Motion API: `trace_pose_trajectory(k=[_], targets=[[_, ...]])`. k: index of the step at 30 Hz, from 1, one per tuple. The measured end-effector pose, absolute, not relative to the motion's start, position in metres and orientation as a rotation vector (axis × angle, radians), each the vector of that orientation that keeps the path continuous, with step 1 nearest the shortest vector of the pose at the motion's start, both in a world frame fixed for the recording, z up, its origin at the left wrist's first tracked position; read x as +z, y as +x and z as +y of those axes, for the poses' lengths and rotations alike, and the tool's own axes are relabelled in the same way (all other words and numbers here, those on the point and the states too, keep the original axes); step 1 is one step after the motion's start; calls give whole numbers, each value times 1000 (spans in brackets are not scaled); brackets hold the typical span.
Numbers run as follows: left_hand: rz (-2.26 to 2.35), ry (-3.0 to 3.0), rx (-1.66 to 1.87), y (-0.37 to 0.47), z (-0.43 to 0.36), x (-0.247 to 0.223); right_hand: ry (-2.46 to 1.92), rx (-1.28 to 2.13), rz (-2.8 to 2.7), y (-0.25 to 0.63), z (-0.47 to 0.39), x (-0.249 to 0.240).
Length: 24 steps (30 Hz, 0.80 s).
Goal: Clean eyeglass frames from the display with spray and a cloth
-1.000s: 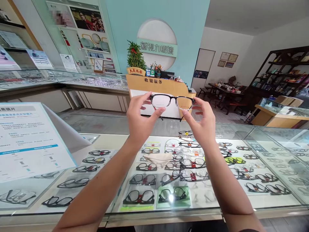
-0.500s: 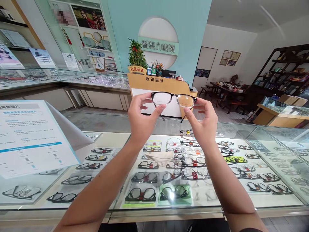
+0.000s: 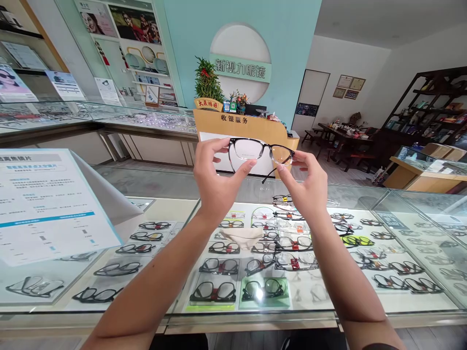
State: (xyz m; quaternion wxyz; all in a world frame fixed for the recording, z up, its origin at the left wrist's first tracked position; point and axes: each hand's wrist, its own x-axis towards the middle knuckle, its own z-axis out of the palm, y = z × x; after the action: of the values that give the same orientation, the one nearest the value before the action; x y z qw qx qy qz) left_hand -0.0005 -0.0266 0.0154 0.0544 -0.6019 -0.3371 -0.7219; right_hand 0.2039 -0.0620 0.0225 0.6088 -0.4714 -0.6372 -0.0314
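Note:
A pair of eyeglasses point(image 3: 268, 145) with a dark upper frame and clear lenses is raised above the glass counter, its temples hanging toward me. My left hand point(image 3: 219, 172) pinches the frame's left end between thumb and fingers. At the right end, my right hand point(image 3: 308, 180) grips it the same way. Below them, a beige cloth point(image 3: 242, 237) lies on the counter over rows of glasses.
The glass display counter point(image 3: 251, 318) spans the front. A printed sign point(image 3: 47, 204) stands on it at the left. Further back are a wooden cashier desk point(image 3: 241, 121) with a plant point(image 3: 207, 82), and a smaller showcase point(image 3: 419, 175) at the right.
The eyeglasses have turned slightly between my hands, so that the right lens looks narrower and the temples hang at a different angle. Both hands keep their grip.

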Motion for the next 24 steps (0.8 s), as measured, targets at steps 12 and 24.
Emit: trace_pose_trajectory(k=[12, 24], targets=[[-1000, -1828, -2173, -2, -27, 16, -1106, -60, -1491, 204, -61, 21], [-936, -1803, -2140, -3, -26, 15, -1120, -29, -1498, 204, -60, 20]])
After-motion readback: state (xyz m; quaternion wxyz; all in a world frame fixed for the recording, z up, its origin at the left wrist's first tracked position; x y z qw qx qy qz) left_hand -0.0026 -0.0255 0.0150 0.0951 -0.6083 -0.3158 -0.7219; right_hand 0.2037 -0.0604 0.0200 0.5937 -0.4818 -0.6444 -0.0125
